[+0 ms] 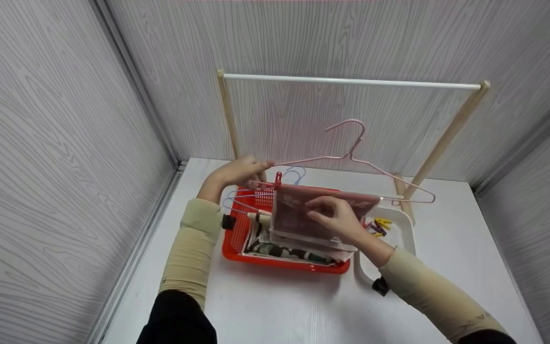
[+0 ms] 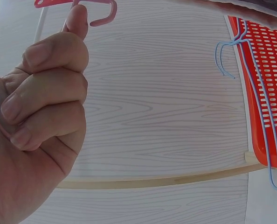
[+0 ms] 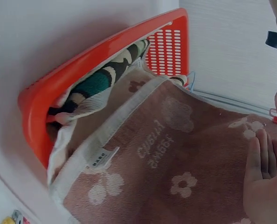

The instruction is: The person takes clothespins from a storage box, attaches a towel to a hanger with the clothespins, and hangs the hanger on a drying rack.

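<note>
My left hand (image 1: 248, 172) grips the left end of a pink hanger (image 1: 351, 156), its fingers curled round the wire in the left wrist view. Over the hanger's lower bar hangs a brownish-pink towel (image 1: 299, 215) with pale flowers and a white border. A red clothespin (image 1: 278, 179) clips the towel's upper left corner to that bar. My right hand (image 1: 337, 220) is in front of the towel. In the right wrist view its fingers (image 3: 264, 156) lie fairly straight along the cloth near the top edge; its thumb is hidden there.
Below the towel stands a red basket (image 1: 284, 267) holding a camouflage-patterned cloth (image 1: 294, 251) and blue hangers (image 2: 255, 84). To its right, a white tray (image 1: 404, 234) contains yellow, purple and red clothespins (image 1: 379, 226). Behind rises a drying rack with a white rod (image 1: 351, 81) and wooden posts.
</note>
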Demonstrator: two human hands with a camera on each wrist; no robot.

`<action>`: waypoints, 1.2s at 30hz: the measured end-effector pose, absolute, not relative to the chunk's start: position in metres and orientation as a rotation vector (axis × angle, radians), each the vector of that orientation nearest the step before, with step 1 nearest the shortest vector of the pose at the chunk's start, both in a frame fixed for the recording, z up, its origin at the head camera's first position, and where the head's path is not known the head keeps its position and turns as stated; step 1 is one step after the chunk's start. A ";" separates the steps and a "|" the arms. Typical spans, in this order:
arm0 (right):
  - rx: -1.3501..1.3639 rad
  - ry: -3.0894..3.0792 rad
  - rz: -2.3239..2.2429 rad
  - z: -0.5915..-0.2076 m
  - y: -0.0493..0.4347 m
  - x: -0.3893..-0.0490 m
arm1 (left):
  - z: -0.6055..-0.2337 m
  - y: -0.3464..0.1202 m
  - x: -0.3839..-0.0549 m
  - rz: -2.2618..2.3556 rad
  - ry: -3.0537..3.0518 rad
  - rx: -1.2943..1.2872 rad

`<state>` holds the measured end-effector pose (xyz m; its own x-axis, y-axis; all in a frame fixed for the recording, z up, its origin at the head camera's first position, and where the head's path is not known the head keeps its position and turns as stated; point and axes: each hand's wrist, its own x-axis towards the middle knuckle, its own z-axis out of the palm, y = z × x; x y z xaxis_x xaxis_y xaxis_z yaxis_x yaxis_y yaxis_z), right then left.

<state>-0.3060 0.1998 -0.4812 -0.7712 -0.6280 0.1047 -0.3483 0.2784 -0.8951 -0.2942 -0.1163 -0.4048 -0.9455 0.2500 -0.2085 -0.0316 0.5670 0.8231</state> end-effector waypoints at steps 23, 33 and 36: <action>-0.855 2.322 -1.409 -0.510 0.245 -0.313 | -0.407 -0.118 -0.294 1.277 2.513 0.188; -0.848 2.292 -1.461 -0.520 0.259 -0.319 | -0.405 -0.117 -0.294 1.266 2.514 0.169; -0.821 2.307 -1.465 -0.523 0.264 -0.321 | -0.404 -0.117 -0.294 1.264 2.514 0.162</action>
